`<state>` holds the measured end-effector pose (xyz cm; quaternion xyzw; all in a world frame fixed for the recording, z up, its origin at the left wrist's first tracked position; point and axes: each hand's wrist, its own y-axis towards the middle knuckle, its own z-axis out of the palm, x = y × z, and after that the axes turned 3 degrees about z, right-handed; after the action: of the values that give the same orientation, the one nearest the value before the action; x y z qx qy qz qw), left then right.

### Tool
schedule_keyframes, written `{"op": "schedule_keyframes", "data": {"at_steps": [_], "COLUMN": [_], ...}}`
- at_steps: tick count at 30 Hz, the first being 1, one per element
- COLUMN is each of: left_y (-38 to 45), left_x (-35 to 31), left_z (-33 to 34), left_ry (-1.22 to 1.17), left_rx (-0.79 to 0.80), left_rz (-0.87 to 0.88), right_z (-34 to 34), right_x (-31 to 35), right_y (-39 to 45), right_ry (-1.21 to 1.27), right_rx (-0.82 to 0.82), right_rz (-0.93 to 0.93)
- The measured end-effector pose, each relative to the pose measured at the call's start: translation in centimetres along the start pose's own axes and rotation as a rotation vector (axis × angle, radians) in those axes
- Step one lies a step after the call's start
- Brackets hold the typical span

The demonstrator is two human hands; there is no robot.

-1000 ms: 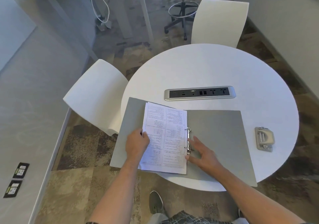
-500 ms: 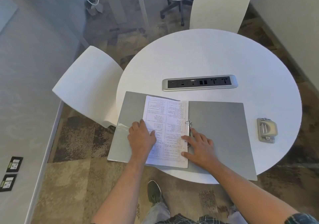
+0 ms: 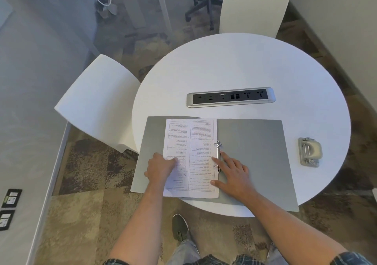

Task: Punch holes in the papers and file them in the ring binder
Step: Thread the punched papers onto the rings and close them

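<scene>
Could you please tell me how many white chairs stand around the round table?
2: one white moulded chair at the round white table's left edge, another white chair at its far side. The near side is out of view, so more may be hidden.

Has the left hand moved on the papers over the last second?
Yes. The left hand slid toward the near edge of the papers, judged against the binder rings.

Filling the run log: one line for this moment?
stage: filing | papers: on binder rings | left hand: flat on papers | right hand: at rings | punch: idle
</scene>
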<state>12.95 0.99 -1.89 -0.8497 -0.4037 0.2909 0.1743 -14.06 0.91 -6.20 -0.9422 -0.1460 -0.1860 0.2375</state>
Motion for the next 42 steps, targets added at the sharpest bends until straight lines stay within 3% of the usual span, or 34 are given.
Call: {"op": "schedule_keyframes", "data": {"at_steps": [5,12,17,19,22,26,31,38,42], "left_y": [0.6,0.2,-2.8,-3.9,-5.5,-7.3,-9.2,-9.4,-9.1], "left_x": [1.3,1.8,-0.5,-1.8,-4.0,-6.9,-8.8,-8.4,-7.6], "left_z": [-1.1,-2.5,-4.5,-4.9,-4.8,-2.4,0.8,3.7,4.8], "left_ry": [-0.468,-0.658,-0.769,-0.758,-0.794,-0.917,-0.693,-0.535,-0.406], "left_rx": [0.097,0.177,0.419,0.482,0.539,0.649,0.656,0.649,0.501], "left_rz": [-0.026,-0.026,0.151,0.236,0.345,0.445,0.542,0.587,0.599], "right_z": [0.0,0.0,-1.3,-2.2,-4.5,-7.4,-8.8,-9.1,-9.6], "right_x": [-0.2,-0.9,-1.0,-0.8,0.4,1.9,1.8,-0.3,-1.4], "right_y": [-0.1,-0.1,-0.1,-0.1,-0.1,-0.8,-1.6,-3.3,-3.8], "right_ry": [0.018,0.081,0.239,0.436,0.996,1.174,1.321,1.582,1.543], "right_rx": [0.009,0.044,0.083,0.120,0.185,0.140,0.147,0.152,-0.125], "right_rz": [0.001,0.004,0.021,0.076,0.176,0.092,-0.011,0.038,0.258]}}
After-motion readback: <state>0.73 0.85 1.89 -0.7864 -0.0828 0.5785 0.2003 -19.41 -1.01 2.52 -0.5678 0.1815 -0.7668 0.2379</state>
